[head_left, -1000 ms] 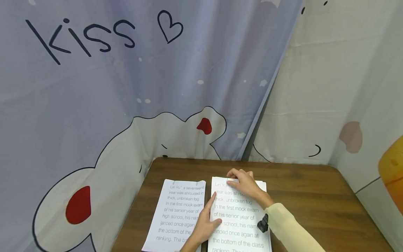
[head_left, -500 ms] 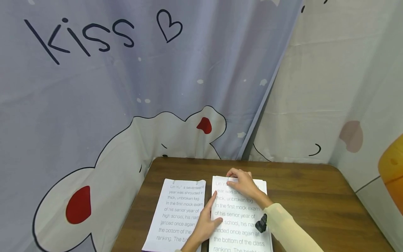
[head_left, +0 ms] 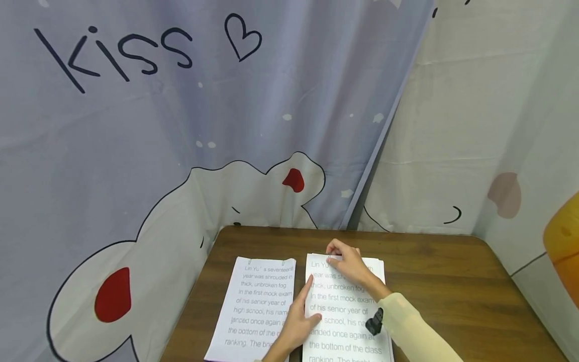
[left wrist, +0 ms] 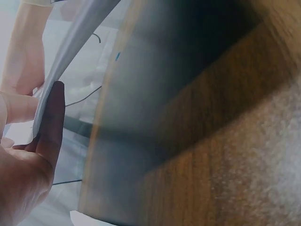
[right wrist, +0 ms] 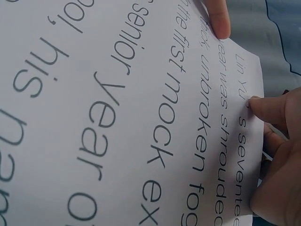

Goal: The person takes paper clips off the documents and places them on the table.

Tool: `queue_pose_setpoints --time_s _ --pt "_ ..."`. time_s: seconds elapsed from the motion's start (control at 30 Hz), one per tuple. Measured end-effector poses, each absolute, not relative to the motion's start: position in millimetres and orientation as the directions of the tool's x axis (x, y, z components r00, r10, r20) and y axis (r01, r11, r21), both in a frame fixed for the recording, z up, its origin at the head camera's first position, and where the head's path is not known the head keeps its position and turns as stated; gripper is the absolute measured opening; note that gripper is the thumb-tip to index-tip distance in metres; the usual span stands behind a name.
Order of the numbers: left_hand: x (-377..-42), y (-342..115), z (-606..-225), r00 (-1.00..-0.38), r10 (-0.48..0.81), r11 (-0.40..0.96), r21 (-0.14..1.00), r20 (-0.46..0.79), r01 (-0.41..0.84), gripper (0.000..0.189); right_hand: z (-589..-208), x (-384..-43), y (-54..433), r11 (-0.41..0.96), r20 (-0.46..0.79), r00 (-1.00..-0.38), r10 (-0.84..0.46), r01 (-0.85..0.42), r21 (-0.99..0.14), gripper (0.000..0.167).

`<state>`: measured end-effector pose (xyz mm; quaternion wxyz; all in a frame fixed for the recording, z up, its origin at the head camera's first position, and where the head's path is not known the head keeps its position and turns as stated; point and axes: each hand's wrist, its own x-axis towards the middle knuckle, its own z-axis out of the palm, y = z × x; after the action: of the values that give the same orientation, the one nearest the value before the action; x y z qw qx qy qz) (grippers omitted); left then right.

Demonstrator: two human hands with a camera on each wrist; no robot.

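Note:
A stack of white printed sheets [head_left: 339,309] is lifted a little off the table between both hands. My left hand [head_left: 294,322] grips its left edge, thumb over the printed face; the left wrist view shows fingers [left wrist: 51,125] behind the sheets. At the top edge my right hand [head_left: 352,264] pinches a small thin paper clip [head_left: 328,257] against the paper, mostly hidden by the fingers. In the right wrist view the thumb [right wrist: 263,106] presses on the printed face near the first line, other fingers behind the edge.
Left of the hands lies another printed stack [head_left: 258,306] with two paper clips on its top edge. Both are on a brown wooden table [head_left: 452,286]. A patterned curtain [head_left: 271,100] hangs behind it. A black device [head_left: 374,322] sits at the right wrist.
The held stack has shifted slightly right with both hands. Both grips look the same, and the left stack stays in place.

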<state>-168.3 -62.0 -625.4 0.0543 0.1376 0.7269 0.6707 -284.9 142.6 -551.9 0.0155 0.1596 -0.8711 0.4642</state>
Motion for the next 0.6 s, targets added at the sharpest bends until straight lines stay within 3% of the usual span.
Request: queue_pose_setpoints --time_s 0.33,0.6 --pt "-171.0 -60.7 -625.6 -0.956 0.269 0.121 0.981 0.116 0.153 0.107 -550.9 -285.6 142.5 0.453 0.191 -0.956 -0.223 -0.275 -0.848 0.019" --pt "-164.7 -61.6 -627.5 -0.956 0.279 0.072 0.991 0.088 0.113 0.106 -551.1 -285.1 148.3 0.385 0.242 -0.959 -0.151 -0.282 -0.879 0.018"
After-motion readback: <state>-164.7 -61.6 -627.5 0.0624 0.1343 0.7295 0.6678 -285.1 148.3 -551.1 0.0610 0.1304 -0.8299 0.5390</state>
